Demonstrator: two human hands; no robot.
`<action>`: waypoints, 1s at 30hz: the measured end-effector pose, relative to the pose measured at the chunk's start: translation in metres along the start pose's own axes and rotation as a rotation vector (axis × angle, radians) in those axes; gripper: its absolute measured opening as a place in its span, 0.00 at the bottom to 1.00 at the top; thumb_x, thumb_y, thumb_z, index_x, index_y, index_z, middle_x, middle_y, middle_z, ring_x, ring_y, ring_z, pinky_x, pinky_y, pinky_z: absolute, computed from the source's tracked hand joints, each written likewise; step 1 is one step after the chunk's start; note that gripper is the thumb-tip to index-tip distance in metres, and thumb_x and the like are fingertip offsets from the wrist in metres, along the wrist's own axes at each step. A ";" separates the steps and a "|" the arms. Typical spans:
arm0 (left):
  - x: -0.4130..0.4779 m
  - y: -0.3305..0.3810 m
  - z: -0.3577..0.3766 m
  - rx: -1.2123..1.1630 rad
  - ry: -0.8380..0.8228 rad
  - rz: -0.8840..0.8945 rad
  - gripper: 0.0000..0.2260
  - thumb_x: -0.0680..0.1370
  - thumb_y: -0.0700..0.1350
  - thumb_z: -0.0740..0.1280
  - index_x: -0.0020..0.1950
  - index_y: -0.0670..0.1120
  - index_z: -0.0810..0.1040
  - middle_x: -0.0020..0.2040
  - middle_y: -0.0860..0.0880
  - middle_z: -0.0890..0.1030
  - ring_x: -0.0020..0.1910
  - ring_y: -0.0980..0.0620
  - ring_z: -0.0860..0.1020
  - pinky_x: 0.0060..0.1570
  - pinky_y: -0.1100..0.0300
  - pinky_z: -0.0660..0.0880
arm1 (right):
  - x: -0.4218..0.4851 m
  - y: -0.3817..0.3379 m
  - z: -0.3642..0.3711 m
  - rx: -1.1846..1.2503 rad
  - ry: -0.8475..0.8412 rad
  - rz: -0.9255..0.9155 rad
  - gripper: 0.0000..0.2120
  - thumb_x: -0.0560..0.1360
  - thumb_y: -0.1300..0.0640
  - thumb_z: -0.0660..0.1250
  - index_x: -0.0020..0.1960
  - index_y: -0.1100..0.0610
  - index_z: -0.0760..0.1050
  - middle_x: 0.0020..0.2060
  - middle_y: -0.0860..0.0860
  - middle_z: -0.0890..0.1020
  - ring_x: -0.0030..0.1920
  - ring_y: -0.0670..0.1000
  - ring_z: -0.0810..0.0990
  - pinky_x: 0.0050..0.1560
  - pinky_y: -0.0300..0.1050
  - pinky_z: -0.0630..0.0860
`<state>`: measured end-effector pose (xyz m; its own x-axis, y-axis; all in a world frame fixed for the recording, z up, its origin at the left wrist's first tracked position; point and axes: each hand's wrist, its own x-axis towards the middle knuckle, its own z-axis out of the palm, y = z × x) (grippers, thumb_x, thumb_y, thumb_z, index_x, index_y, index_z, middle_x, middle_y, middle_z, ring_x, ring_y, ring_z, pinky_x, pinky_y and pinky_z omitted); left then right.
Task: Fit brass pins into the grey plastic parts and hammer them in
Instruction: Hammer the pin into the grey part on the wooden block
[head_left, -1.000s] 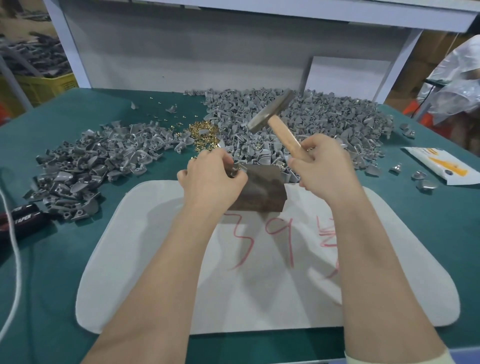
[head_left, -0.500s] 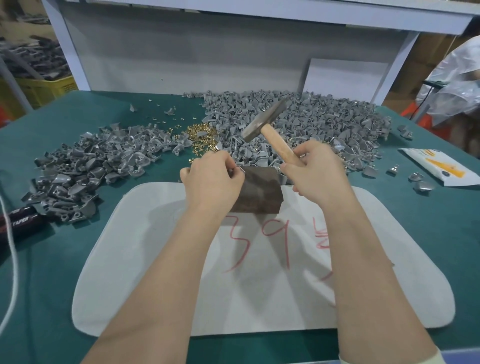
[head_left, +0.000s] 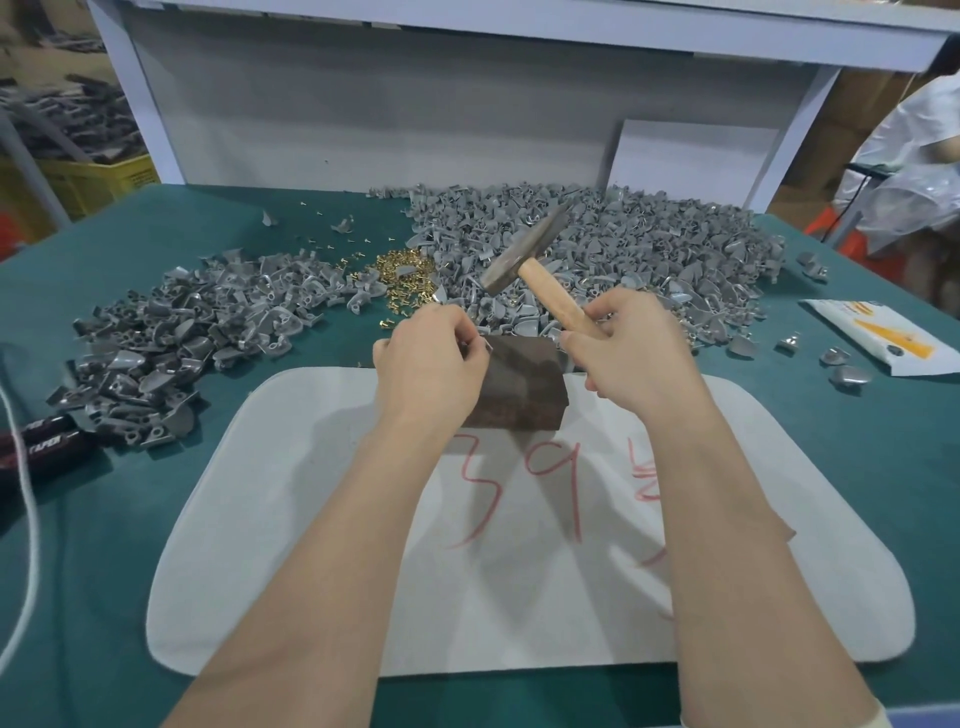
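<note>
My left hand (head_left: 428, 364) pinches a small grey plastic part against the top left edge of a dark brown block (head_left: 522, 387); the part is almost wholly hidden by my fingers. My right hand (head_left: 631, 351) grips the wooden handle of a hammer (head_left: 524, 254), whose steel head hangs tilted just above and behind the block. A heap of brass pins (head_left: 402, 280) lies behind my left hand. One big pile of grey parts (head_left: 623, 254) spreads behind the block, and another pile (head_left: 171, 332) lies at the left.
The block stands on a white mat (head_left: 311, 519) with red writing, on a green table (head_left: 78, 571). A white and orange packet (head_left: 878, 332) and a few loose grey parts (head_left: 836, 364) lie at the right. Black and red handles (head_left: 41, 441) and a white cord (head_left: 26, 545) are at the left edge.
The hammer head has come down and nearer to the block. My left hand stays at the block's top left edge with the part.
</note>
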<state>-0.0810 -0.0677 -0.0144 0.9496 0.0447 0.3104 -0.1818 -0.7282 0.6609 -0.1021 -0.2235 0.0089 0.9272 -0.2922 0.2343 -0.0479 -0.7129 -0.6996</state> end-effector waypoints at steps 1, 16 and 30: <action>0.000 0.000 -0.001 -0.013 -0.003 0.008 0.06 0.77 0.45 0.66 0.40 0.50 0.76 0.42 0.53 0.75 0.44 0.49 0.74 0.55 0.52 0.70 | 0.000 0.000 0.000 0.001 -0.002 0.001 0.04 0.72 0.57 0.68 0.45 0.55 0.75 0.41 0.57 0.82 0.41 0.61 0.80 0.45 0.56 0.79; -0.002 0.006 -0.004 0.027 -0.053 0.003 0.04 0.77 0.44 0.64 0.42 0.48 0.76 0.46 0.49 0.79 0.48 0.45 0.76 0.54 0.49 0.73 | -0.002 -0.002 0.001 -0.007 -0.012 0.002 0.06 0.73 0.55 0.67 0.40 0.48 0.70 0.39 0.55 0.82 0.39 0.59 0.81 0.43 0.54 0.79; 0.000 -0.007 -0.011 -0.028 -0.100 -0.009 0.08 0.75 0.48 0.69 0.53 0.50 0.78 0.51 0.52 0.81 0.56 0.48 0.77 0.60 0.49 0.71 | -0.010 -0.009 -0.018 -0.018 -0.017 -0.036 0.03 0.73 0.51 0.67 0.47 0.48 0.77 0.36 0.54 0.82 0.36 0.58 0.81 0.39 0.51 0.79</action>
<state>-0.0831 -0.0547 -0.0113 0.9718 -0.0186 0.2351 -0.1787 -0.7085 0.6827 -0.1179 -0.2261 0.0249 0.9348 -0.2551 0.2471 -0.0210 -0.7343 -0.6785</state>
